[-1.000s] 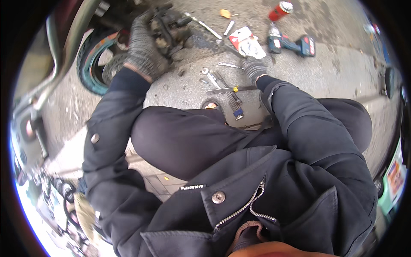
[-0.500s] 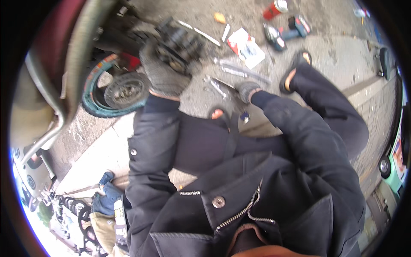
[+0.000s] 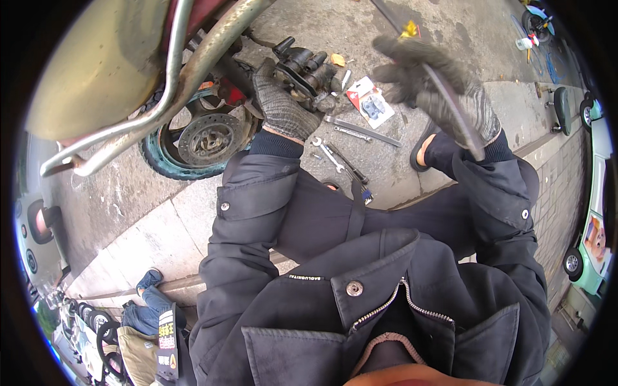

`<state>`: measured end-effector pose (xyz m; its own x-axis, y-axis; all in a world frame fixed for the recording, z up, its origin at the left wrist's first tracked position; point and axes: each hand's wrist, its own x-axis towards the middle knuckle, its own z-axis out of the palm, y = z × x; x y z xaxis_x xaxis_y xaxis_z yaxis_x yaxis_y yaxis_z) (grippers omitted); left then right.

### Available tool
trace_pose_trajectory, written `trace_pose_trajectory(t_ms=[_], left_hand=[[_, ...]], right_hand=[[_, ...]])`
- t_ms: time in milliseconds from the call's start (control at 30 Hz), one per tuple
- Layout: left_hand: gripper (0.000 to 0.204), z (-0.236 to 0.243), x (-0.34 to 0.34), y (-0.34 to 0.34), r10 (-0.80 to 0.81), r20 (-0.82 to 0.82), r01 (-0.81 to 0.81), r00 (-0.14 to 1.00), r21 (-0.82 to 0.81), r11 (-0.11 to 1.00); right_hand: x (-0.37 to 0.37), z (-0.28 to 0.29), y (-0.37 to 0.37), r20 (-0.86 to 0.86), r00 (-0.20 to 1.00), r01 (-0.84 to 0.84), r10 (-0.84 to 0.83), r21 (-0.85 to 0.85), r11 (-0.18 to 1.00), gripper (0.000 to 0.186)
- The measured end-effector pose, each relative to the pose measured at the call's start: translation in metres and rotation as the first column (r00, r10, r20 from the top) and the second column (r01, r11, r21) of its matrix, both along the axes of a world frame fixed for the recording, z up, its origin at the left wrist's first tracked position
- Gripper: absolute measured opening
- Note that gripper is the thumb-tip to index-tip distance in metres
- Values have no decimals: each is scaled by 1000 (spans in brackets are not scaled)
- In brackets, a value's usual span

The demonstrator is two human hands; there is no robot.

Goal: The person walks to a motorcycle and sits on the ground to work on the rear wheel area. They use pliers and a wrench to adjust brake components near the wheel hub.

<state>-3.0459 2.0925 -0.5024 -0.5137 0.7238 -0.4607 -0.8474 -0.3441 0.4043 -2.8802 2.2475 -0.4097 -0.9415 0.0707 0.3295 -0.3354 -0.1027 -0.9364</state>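
Observation:
My left hand [image 3: 283, 110], in a grey knitted glove, grips a black greasy mechanical part [image 3: 302, 67] at the upper centre. My right hand [image 3: 450, 103], also gloved and blackened at the fingers, is raised at the upper right around a long flat metal bar [image 3: 470, 145] with a yellow piece [image 3: 410, 29] on it. Between my hands on the pavement are a red-and-white blister pack [image 3: 370, 103], a flat steel bar [image 3: 386, 137], wrenches [image 3: 328, 154] and a dark long tool [image 3: 357, 174]. A wheel with a brake disc [image 3: 209, 138] lies beside my left hand.
A vehicle's rusty metal tube [image 3: 212, 51] and body [image 3: 103, 64] overhang the upper left. A person in jeans [image 3: 154, 302] is at the lower left. A seat-like black object [image 3: 561, 110], a spray bottle [image 3: 524, 43] and a mint-green small vehicle [image 3: 589, 251] are at the right.
My right hand has risen from among the tools, lifting the long bar to the upper right. My left hand stays at the black part. The view has shifted, showing more of the vehicle overhead.

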Motion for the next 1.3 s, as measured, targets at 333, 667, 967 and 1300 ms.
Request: trace_pose_trajectory(t_ms=[333,667,967,1300], left_hand=[[62,-5,-3,-4,-2,-66,1,998,-22,1000],[61,13,9,7,66,-71,-78,995,-176,981],[59,-5,8,12,121,-113,-151,986,-302,941],[72,-21,0,0,65,-33,-71,997,-211,975]], right_hand=[[16,-83,-47,527,796,483,-296,-260,836,16],[66,-335,-20,682,-225,279,-696,729,625,64],[-50,-391,24,680,253,-356,-688,727,588,41],[-25,-343,10,824,145,723,-547,289,627,21]])
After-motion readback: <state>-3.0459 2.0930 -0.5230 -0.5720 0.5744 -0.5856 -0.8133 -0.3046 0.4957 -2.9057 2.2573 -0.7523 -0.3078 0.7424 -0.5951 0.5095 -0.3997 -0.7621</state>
